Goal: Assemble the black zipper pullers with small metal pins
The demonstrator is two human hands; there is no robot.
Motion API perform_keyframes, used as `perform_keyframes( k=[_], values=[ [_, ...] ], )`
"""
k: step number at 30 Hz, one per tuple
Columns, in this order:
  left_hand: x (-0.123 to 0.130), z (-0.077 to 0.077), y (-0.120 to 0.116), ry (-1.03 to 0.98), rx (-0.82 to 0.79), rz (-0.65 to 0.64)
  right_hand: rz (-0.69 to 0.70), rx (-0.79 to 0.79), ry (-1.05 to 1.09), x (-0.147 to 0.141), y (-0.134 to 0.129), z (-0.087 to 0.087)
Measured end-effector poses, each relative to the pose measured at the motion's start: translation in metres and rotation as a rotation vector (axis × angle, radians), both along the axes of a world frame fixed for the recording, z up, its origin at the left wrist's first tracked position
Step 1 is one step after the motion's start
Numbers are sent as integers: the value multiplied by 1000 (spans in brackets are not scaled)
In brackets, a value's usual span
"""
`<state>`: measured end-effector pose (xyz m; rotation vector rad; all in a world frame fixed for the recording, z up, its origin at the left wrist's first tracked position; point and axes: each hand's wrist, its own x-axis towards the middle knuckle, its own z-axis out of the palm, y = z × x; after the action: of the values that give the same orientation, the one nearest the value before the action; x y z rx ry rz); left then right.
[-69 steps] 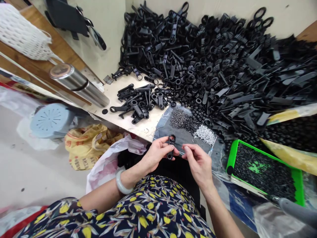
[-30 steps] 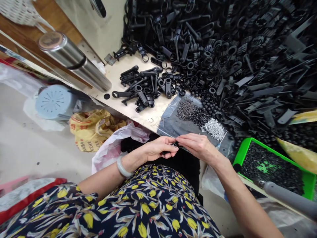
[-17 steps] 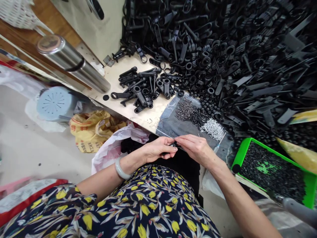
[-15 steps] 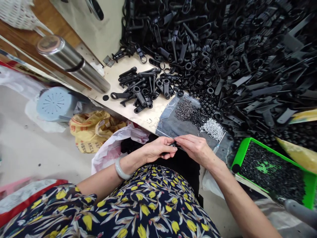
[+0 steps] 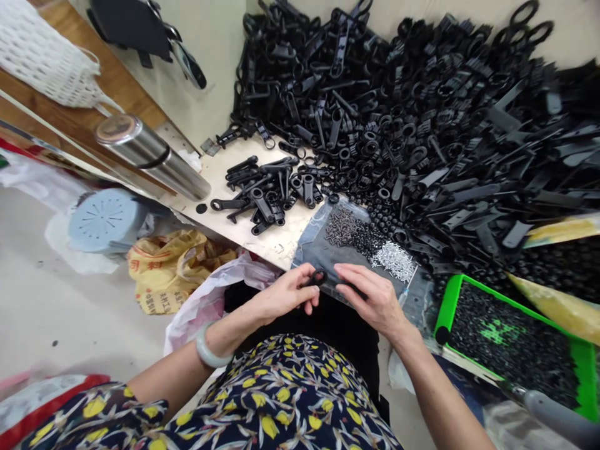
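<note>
R hand (image 5: pixel 375 301) off L hand's (image 5: pixel 285 295) blk part (image 5: pixel 319 277); ylw bag (image 5: pixel 162 272): "料".

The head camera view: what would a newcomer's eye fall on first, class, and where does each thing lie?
Probably the huge heap of black parts, filling the upper right. Next might come the bright green tray at the lower right, then the silver pins on the grey sheet. Near the middle, the left hand holds a small black part.
</note>
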<state>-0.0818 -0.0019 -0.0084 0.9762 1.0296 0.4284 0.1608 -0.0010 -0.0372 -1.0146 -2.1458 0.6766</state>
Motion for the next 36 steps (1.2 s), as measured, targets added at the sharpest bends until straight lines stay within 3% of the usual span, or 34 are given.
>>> perform_keyframes(
  k=[4, 7, 12, 16, 20, 27, 30, 33, 36],
  values=[
    [-5, 12, 28, 506, 504, 63, -320, 39, 37, 5, 4, 7],
    [7, 4, 50, 839, 753, -22, -497, 45, 34, 14, 5, 11],
    [28, -14, 65, 1004, 882, -210, -681, -5, -9, 32, 2, 12],
    [26, -13, 65, 977, 910, -218, -612, -42, -106, 36, 1, 11],
    [21, -8, 58, 777, 802, -44, -528, -6, -289, 30, 7, 9],
    [34, 0, 33, 229, 382, 201, -517, 52, -628, 21, 20, 6],
    [43, 2, 25, 2, 117, 289, -553, 29, -697, 18, 24, 8],
    [47, 2, 21, -141, -59, 332, -565, -31, -630, 19, 25, 12],
    [48, 0, 18, -184, -97, 349, -539, -162, -303, 21, 21, 18]
  ],
)
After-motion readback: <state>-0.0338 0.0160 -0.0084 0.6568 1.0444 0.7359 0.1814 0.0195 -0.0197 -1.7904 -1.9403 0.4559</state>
